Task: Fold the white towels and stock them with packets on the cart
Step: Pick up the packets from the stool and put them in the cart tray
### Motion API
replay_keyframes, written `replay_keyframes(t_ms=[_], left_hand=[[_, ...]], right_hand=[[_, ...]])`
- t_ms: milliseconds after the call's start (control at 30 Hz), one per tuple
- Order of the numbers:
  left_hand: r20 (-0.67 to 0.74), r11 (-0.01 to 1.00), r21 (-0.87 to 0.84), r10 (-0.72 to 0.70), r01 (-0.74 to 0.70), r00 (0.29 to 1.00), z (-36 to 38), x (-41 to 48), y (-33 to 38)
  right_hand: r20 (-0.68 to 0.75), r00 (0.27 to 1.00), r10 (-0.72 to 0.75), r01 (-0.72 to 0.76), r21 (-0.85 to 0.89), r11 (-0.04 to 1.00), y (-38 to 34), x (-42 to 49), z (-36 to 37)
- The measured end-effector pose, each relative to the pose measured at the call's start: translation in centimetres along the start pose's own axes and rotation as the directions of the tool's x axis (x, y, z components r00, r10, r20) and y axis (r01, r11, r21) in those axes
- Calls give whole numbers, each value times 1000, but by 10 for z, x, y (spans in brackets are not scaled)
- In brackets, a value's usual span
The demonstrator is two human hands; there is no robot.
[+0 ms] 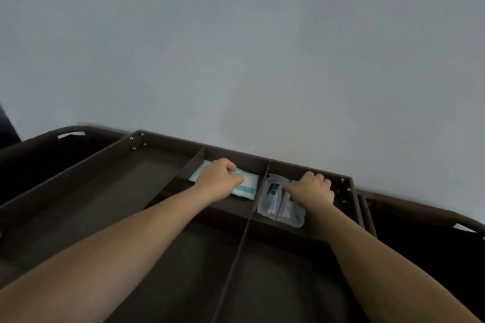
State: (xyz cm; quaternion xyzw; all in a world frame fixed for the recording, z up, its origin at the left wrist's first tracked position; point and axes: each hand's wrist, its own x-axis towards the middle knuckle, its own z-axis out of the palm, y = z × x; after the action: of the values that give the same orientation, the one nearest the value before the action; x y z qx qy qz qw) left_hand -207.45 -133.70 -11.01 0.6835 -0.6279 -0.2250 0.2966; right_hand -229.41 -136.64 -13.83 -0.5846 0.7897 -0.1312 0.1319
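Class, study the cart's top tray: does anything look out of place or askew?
Only mildly. The clear plastic packets the right hand grips lie in a loose, overlapping heap, their near edge seemingly riding onto the divider. The teal-and-white packet the left hand holds lies flat. Nothing looks spilled or damaged.

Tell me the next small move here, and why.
Probably release both and draw the hands back: the left hand grips the teal packet, the right hand the clear packets, and each already lies in its own rear compartment of the cart.
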Motion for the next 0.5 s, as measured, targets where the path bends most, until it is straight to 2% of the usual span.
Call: replay_keyframes(t_ms=[200, 333, 500], left_hand=[[-37, 940, 339, -26, 37, 999, -52, -26, -36], [-139, 925, 369, -41, 90, 989, -100, -55, -80], [-248, 903, 371, -127, 216, 960, -175, -101, -167]], right_hand=[[64, 969, -239, 243, -69, 968, -68, -32, 2], [96, 903, -419, 425, -59, 903, -131, -66, 10], [146, 803, -578, 590, -56, 805, -233, -138, 41]])
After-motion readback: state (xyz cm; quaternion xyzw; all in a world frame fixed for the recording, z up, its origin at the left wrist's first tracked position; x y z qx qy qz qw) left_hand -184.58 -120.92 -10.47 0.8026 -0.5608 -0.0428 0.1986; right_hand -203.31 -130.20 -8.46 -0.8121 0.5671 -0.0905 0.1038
